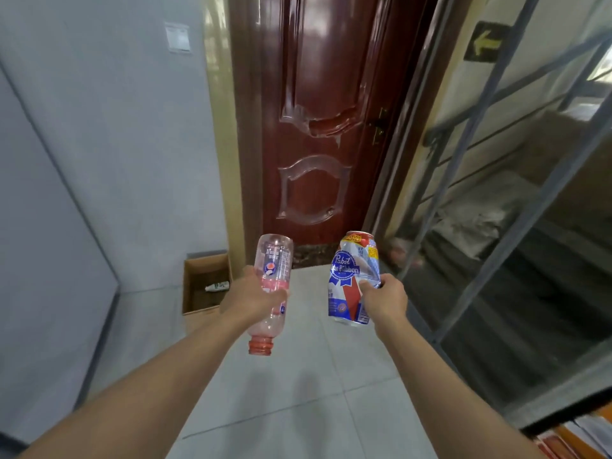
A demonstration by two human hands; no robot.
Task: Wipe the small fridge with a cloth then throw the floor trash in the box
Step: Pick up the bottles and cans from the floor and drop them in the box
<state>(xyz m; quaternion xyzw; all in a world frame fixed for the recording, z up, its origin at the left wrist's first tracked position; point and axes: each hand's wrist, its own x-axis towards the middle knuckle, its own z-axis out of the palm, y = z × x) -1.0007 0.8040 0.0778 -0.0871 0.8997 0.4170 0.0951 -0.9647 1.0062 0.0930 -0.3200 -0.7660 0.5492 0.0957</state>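
My left hand (251, 298) grips the empty bottle (273, 286), my right hand (385, 298) the crushed can (352, 279), both held centre-frame toward the open box (205, 283) at middle-left, ready for dropping in.

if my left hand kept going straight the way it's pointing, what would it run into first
Probably the cardboard box on the floor by the wall. The left hand, gripping the plastic bottle, points ahead with nothing visible between, though depth is hard to judge and the door lies beyond.
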